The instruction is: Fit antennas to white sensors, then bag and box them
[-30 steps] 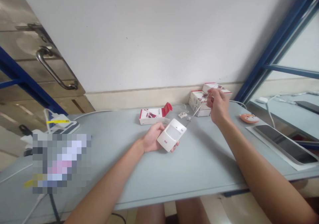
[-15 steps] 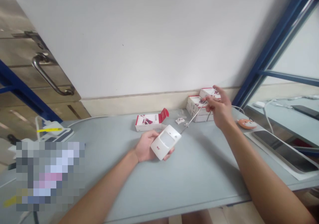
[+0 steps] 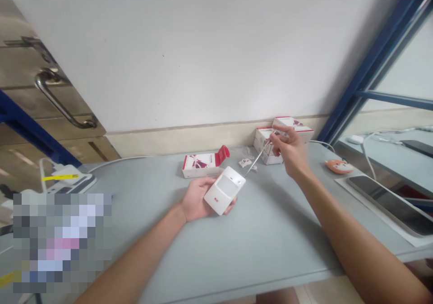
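A white motion sensor (image 3: pixel 225 190) with a pale window and small red lettering rests tilted in my left hand (image 3: pixel 196 199), above the table. My left fingers wrap round its left side and back, and fingertips show at the right edge. From the sensor's upper right corner a thin silver telescopic antenna (image 3: pixel 256 162) slants up and right. My right hand (image 3: pixel 290 149) pinches the antenna's far end between thumb and fingers, in front of a stack of boxes.
An open red-and-white box (image 3: pixel 199 165) lies behind the sensor, near small white parts (image 3: pixel 245 162). White boxes (image 3: pixel 265 147) are stacked by the wall. An orange mouse-shaped thing (image 3: pixel 339 166) and a dark flat device (image 3: pixel 389 202) lie right; a power strip (image 3: pixel 76 186) lies left.
My right hand has moved down and left toward the sensor, and the visible length of antenna is shorter. The sensor stays about where it was in my left hand.
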`<state>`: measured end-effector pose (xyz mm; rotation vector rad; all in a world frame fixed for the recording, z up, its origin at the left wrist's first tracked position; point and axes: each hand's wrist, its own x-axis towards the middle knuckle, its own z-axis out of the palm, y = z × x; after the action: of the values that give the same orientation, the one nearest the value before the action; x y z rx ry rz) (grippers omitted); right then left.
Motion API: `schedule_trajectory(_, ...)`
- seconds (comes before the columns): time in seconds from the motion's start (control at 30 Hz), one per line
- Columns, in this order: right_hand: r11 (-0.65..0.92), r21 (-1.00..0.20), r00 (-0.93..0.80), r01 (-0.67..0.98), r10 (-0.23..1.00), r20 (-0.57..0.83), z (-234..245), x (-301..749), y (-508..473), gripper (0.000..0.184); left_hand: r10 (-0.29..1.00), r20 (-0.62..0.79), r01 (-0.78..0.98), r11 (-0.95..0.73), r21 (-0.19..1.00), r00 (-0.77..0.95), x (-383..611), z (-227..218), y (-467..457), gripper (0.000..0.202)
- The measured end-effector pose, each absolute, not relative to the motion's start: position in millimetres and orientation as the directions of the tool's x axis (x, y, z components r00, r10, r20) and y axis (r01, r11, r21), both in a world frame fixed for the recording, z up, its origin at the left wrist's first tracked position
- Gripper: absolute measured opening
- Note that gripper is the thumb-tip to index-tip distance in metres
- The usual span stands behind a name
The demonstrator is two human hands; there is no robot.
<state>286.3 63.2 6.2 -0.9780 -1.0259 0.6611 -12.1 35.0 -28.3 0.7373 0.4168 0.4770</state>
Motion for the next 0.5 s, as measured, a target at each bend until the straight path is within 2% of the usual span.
schedule_trajectory(0.2,0.374,-0.925,0.418,0.071,0.830,0.368,-5,274,64,0.047,0.671,-0.103,-0.337,0.492,0.803,0.734,-4,-37,27,0.040)
schedule_trajectory(0.33,0.356,-0.916,0.293,0.186,0.869,0.398,-5,252,55,0.050,0.754,-0.068,-0.407,0.426,0.808,0.654,4,-37,21,0.040)
schedule_trajectory(0.5,0.312,-0.913,0.120,0.262,0.928,0.352,-6,220,42,0.049,0.820,-0.063,-0.457,0.379,0.805,0.569,4,-39,24,0.040)
